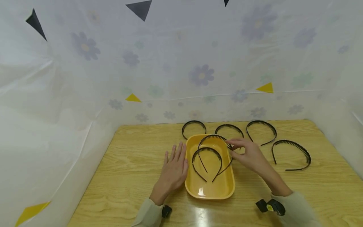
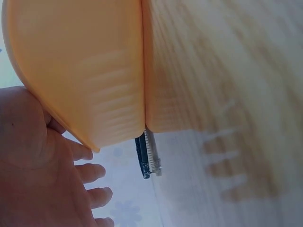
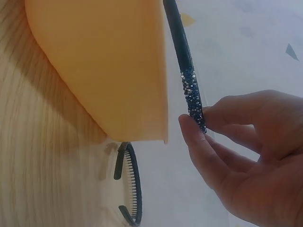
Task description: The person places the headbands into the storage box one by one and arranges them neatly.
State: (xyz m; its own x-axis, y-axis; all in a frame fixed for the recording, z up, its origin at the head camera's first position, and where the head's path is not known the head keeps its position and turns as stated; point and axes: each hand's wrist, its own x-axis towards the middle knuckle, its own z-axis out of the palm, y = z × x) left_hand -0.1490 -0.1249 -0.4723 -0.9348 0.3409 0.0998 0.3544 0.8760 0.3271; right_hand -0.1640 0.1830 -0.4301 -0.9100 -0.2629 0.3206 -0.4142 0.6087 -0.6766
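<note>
A yellow plastic tray stands on the table. Inside it lies a black toothed headband. Thumb and fingers of my right hand pinch a second black headband by one side, and its arch overlaps the tray in the head view. In the right wrist view this held headband shows a band of sparkling stones close to my fingertips, above the tray's rim. My left hand has its fingers straight and lies along the tray's left side, fingertips right at the rim in the left wrist view.
Behind the tray are two black headbands, the second headband partly hidden by the tray and my right hand. Two more headbands lie to the right. A flower-patterned white sheet rises along the table's back edge.
</note>
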